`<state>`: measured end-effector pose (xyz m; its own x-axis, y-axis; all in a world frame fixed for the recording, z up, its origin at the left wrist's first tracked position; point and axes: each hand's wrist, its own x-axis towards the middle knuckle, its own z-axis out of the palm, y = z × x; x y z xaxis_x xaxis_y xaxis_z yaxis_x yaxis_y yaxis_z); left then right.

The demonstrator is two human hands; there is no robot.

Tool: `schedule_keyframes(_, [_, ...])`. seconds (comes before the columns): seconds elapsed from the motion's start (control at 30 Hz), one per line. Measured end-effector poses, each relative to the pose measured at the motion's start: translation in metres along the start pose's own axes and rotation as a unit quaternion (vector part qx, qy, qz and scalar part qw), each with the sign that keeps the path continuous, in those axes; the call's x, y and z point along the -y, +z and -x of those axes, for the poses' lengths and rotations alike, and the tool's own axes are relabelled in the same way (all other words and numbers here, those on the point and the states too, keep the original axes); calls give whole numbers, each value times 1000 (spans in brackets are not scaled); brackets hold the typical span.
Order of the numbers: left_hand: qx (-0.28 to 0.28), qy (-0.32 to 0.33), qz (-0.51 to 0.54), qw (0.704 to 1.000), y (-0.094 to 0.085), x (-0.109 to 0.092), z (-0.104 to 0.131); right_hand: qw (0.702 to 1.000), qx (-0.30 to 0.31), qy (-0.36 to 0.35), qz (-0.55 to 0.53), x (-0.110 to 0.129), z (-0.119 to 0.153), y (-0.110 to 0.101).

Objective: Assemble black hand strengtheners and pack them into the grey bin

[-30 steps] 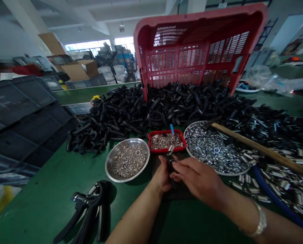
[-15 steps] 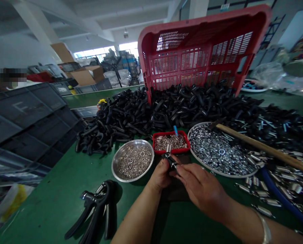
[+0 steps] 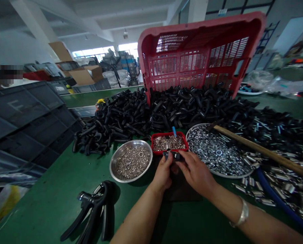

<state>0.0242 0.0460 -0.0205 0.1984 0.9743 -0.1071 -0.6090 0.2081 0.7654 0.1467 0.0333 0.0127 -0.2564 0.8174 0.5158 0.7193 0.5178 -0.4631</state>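
Observation:
Between both hands is a small black part (image 3: 176, 156) with a metal spring standing up from its left end. My left hand (image 3: 164, 173) pinches its left side, thumb on top. My right hand (image 3: 196, 171) has its fingers closed on the right end; the fingertips partly hide it. Just beyond the hands sits a red tray (image 3: 155, 151) of small metal pins with a blue-handled item in it. To the left stands a steel bowl (image 3: 112, 169) of small metal parts. Assembled black hand grips (image 3: 98, 206) lie at the front left.
A round tray (image 3: 233, 176) of metal rings has a wooden-handled hammer (image 3: 253, 145) across it. Springs (image 3: 268, 201) lie at the right beside a blue rim. Black handles (image 3: 182, 105) are heaped before a tipped red crate (image 3: 202, 23). Grey crates (image 3: 26, 122) stand left.
My right hand has drawn back slightly and its forearm has risen in view. The black part has turned from slanted to nearly level and moved up a little.

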Motion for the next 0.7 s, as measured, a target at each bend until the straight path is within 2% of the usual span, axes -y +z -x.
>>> schedule_keyframes(0.07, [-5,-2,-13,1000,-1,1,0,999,22,-18,44,-6,-3,1])
schedule_keyframes(0.13, [-7,17,-60,998,-2,1,0,996,70,14,45,-10,-9,0])
schedule_keyframes(0.23, [-9,31,-104,994,-3,2,0,969,211,120,-49,-14,-20,-5])
schedule_keyframes(0.3, [-18,15,-76,997,0,3,1,941,287,157,-81,-16,-25,-8])
schedule_keyframes(0.37, [-40,-5,-29,999,4,3,3,956,261,136,-16,-16,-26,-10])
schedule_keyframes(0.47, [-68,-31,5,997,9,2,4,980,158,51,113,-16,-23,-9])
schedule_keyframes(0.5, [-73,-38,3,997,10,2,4,979,155,47,125,-16,-21,-8])
schedule_keyframes(0.63, [-82,-71,-1,994,10,-1,4,967,218,96,86,-15,-19,-7])
schedule_keyframes(0.7, [-82,-90,16,992,9,-3,4,975,186,58,104,-15,-19,-8])
